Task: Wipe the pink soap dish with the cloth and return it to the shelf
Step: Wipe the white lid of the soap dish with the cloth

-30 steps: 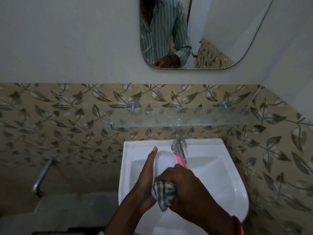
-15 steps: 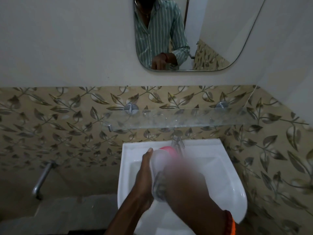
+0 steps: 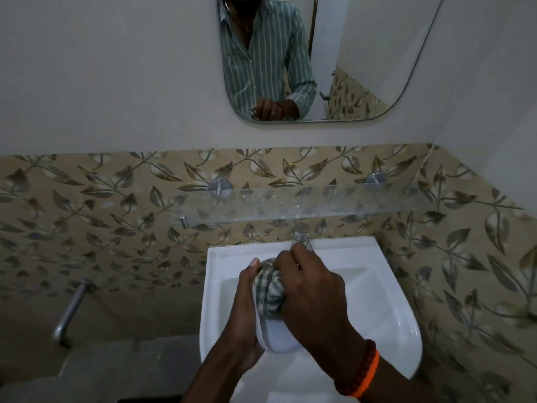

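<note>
Above white sink, left hand cupping soap dish, right hand gripping checked cloth

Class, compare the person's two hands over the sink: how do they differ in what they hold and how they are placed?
The left hand grips the soap dish along its side; the right hand holds the checked cloth bunched against the dish's top. The right wrist wears an orange and red band; the left wrist shows none. Both hands are above the white sink.
</note>
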A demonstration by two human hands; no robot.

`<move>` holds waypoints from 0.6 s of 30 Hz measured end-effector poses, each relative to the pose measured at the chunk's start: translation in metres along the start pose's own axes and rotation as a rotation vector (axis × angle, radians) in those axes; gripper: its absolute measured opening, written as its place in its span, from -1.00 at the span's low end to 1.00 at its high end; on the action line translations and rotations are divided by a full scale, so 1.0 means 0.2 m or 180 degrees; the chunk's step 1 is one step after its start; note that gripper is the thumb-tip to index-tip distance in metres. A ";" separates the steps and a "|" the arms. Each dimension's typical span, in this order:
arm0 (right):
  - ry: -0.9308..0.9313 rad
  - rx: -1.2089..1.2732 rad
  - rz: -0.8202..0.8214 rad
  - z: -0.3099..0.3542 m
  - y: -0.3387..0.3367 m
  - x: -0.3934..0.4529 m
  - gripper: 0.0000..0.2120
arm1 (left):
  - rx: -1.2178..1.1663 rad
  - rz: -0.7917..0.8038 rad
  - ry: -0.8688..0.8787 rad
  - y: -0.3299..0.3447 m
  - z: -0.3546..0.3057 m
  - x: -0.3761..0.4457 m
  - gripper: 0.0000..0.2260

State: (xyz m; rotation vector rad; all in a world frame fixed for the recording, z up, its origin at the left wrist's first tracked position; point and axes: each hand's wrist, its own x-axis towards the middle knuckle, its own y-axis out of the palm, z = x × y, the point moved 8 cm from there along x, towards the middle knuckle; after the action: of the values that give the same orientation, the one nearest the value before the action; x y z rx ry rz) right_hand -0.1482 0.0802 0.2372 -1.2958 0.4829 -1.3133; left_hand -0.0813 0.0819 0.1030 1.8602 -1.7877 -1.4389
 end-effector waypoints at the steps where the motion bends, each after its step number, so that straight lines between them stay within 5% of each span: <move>1: 0.0201 -0.0053 0.0039 -0.02 0.00 0.00 -0.76 | 0.0131 -0.0030 0.0006 0.01 -0.01 0.00 -0.41; 8: 0.0669 0.0003 0.0766 -0.04 0.05 -0.11 -0.63 | 0.0876 -0.0340 0.0893 -0.01 -0.24 -0.02 -0.45; 14: 0.0402 -0.0120 0.0320 -0.03 -0.10 0.08 -0.77 | 0.1191 0.0034 0.0396 0.04 -0.10 0.00 -0.47; 18: 0.0440 -0.0078 0.0651 0.00 -0.09 0.00 -0.83 | 0.0892 -0.0138 0.1096 0.04 -0.29 0.02 -0.54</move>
State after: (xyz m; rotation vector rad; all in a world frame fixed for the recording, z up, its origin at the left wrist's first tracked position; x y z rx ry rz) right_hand -0.1550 0.0849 0.2523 -1.1475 0.7115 -1.2323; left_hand -0.0461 0.0495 0.1363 2.1331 -1.8528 -0.8419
